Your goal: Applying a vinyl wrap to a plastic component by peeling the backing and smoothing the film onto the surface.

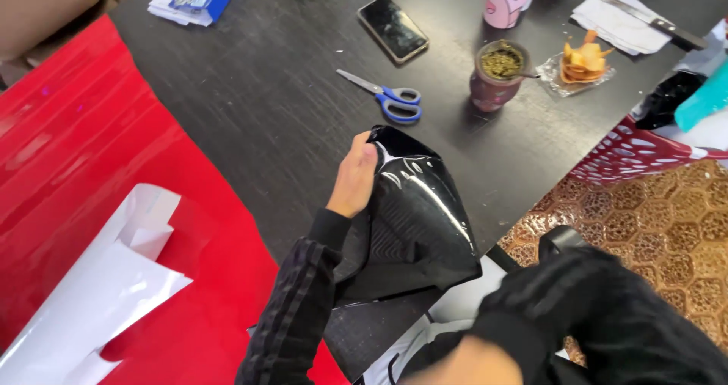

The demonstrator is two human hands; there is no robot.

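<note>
My left hand (354,179) grips the upper edge of a glossy black sheet (413,218) that curls over the near edge of the dark table (250,89). The sleeve on that arm is black with stripes. My right hand (462,362) is only a blurred patch at the bottom of the view, below a black sleeve; its fingers are hidden. Blue-handled scissors (387,97) lie on the table just beyond the black sheet.
A red glossy sheet (91,172) covers the left, with white paper (106,286) on it. Farther back lie a phone (393,28), a mate cup (497,74), chips on plastic (582,62), a knife on a napkin (644,19). A red basket (629,154) stands right.
</note>
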